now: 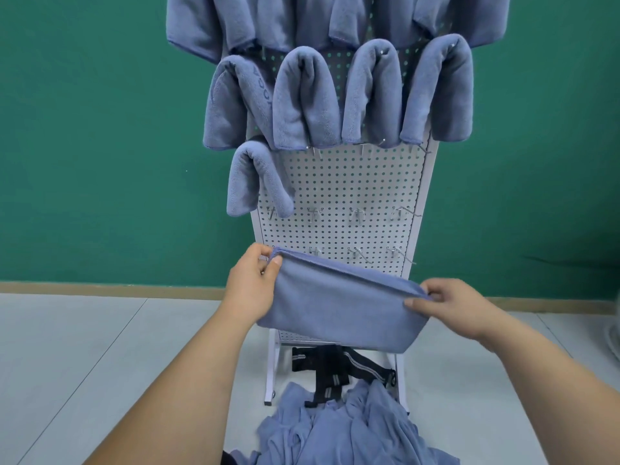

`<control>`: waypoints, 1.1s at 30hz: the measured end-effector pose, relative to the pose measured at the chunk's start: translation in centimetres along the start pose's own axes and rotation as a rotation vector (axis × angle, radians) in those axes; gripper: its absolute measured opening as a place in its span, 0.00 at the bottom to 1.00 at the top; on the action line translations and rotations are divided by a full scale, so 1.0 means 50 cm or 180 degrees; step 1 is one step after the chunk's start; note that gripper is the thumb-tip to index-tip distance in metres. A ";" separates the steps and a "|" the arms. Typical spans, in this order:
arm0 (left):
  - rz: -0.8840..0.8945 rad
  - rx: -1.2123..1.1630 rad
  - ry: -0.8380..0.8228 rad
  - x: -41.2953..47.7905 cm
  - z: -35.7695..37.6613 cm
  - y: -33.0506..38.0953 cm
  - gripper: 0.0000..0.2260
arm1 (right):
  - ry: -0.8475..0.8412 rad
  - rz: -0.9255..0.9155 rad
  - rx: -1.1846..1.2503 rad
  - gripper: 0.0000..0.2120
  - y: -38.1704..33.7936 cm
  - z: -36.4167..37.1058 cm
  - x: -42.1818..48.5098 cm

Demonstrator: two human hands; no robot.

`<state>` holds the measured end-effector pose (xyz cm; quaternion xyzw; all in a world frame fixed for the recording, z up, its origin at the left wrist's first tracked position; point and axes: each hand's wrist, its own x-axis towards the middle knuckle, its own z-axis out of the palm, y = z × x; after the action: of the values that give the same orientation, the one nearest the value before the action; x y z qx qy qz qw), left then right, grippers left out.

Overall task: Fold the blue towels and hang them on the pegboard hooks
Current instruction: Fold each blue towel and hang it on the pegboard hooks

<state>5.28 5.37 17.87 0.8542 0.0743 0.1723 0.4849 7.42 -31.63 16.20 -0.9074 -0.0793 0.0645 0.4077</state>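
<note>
Blue folded towel [342, 307] held taut, low before pegboard [352, 196], above floor pile [335, 427]. Left grip [250, 280], right grip [449, 303] each pinching top corner. We should align edges, fold in half, drape over free hook [314, 152] beside hung towel [258, 182].

Folded blue microfibre towel [342, 307] held flat, top corners pinched by left hand [255, 280] and right hand [449, 303], in front of lower white perforated pegboard [352, 189]. Four folded blue towels [302, 102] draped in a row, fifth hung towel [255, 179] below-left. Bare metal hooks [357, 214] beneath. Crumpled blue towel heap [342, 427] on floor at base.
</note>
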 end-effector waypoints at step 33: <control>-0.0332 -0.0014 -0.1288 -0.021 0.036 -0.016 0.18 | 0.0309 0.0007 0.0224 0.23 -0.020 -0.005 0.005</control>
<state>4.97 4.03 16.09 0.8654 0.0192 -0.0279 0.5000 7.60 -31.09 17.12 -0.8946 -0.0561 0.0236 0.4427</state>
